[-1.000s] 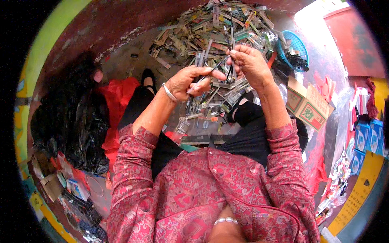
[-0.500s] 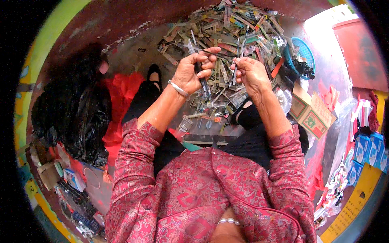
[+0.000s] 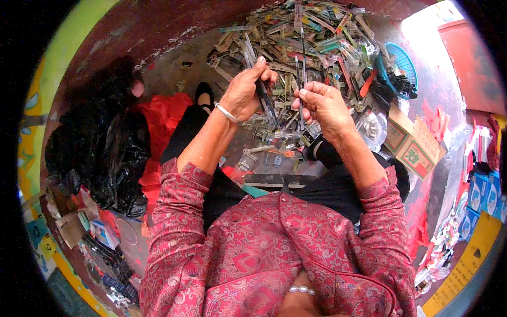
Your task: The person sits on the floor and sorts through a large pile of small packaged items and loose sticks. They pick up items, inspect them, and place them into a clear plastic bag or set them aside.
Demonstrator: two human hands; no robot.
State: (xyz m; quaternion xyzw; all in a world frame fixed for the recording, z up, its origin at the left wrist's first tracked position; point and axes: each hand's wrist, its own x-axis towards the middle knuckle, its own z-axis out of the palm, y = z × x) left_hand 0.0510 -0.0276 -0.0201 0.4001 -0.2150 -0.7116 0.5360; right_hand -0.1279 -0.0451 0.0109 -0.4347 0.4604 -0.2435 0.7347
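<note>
My left hand (image 3: pixel 246 93) is closed round a small bundle of thin, dark and clear pen-like sticks (image 3: pixel 268 110), which stick out above and below the fist. Close to its right, my right hand (image 3: pixel 325 106) pinches a couple of long, thin pen-like sticks (image 3: pixel 303 68) upright between thumb and fingers. Their exact kind is too fine to make out. Both hands are held over a large heap of narrow, mostly clear plastic pieces (image 3: pixel 327 45) on the floor. The two bundles stand apart from each other.
A blue mesh basket (image 3: pixel 413 74) with black pieces stands right of the heap, near an opened cardboard carton (image 3: pixel 417 156). At left lie a black plastic bag (image 3: pixel 111 158) and red sheeting (image 3: pixel 165 119). Blue boxes (image 3: pixel 479 193) sit far right. My feet flank the heap.
My left index finger, stretched to the right before, is now drawn in toward the bundle. The right hand has lowered slightly, still pinching upright sticks.
</note>
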